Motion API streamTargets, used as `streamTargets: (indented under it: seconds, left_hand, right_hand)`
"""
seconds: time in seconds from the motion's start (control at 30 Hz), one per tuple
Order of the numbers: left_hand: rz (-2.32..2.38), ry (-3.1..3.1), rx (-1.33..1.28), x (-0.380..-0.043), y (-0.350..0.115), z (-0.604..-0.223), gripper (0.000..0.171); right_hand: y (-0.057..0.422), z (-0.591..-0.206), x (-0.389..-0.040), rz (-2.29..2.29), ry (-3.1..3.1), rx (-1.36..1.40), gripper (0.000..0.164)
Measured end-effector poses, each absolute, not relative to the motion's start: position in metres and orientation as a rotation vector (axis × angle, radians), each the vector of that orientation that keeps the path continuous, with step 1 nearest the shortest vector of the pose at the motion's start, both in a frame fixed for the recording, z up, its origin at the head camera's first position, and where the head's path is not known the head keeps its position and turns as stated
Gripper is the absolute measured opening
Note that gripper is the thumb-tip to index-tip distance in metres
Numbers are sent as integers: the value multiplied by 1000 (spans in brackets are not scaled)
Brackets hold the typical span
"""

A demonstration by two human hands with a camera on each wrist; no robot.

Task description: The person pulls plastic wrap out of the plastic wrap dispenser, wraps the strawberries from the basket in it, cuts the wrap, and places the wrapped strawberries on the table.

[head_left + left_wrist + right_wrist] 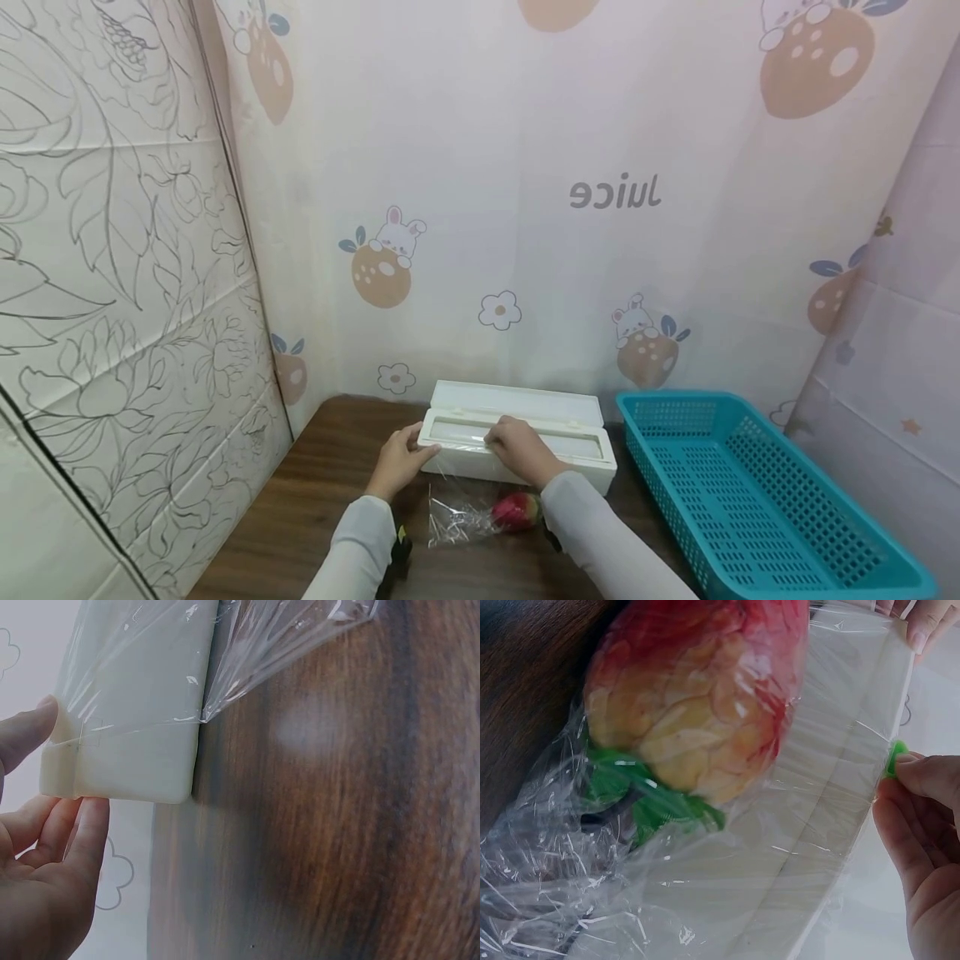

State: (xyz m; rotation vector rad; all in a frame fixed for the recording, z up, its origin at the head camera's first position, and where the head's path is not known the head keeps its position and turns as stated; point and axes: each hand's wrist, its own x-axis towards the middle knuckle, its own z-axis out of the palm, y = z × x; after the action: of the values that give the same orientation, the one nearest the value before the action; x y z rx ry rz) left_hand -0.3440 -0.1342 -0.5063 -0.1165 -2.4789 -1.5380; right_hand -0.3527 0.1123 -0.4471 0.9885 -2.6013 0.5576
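Observation:
A long white cling film dispenser point(517, 467) stands on the table with its lid point(517, 400) raised. My left hand point(400, 461) grips its left end, thumb on top and fingers against the end face in the left wrist view. My right hand point(521, 447) is over the front edge near the middle, pinching a small green slider point(895, 758) between thumb and fingers. Clear cling film point(453, 521) stretches from the dispenser over its front. On the near side, a red and yellow fruit-like object point(682, 712) with green leaves point(664, 795) lies in the crumpled film.
A blue-green plastic basket point(750, 500) stands right of the dispenser. The brown wood-grain table point(277, 517) ends at a patterned curtain point(495, 208) behind, with another floral sheet point(150, 250) on the left.

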Motion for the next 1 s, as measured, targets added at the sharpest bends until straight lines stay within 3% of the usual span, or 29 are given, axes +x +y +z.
streamTargets:
  seconds: [1.0]
  left_hand:
    - [-1549, -2467, -118, -342, -133, -506, 64]
  right_hand:
    - [83, -445, -352, 557, -2677, 905, 7]
